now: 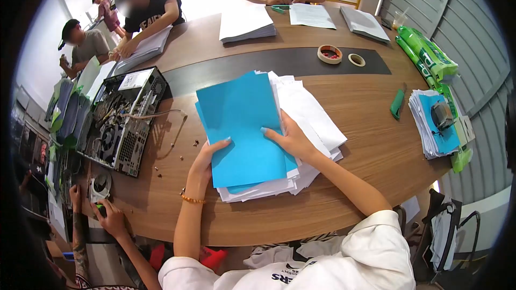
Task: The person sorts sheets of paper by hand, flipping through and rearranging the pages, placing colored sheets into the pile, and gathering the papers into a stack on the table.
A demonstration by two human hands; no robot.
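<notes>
A stack of blue paper sheets (244,123) is gripped between my two hands, above the middle front of the table. My left hand (208,157) holds its left edge, thumb on top and fingers hidden beneath. At the right edge, my right hand (293,138) clasps it the same way, thumb lying on the blue face. Under and behind the blue sheets lies a loose, uneven pile of white paper (312,113), its corners fanned out to the right.
An opened computer case (126,123) with loose screws stands at left. Tape rolls (329,55), a green box cutter (398,102) and a weighted paper stack (424,129) lie at right. Across the wooden table (355,182), other people handle paper; a co-worker's hand (112,219) is at lower left.
</notes>
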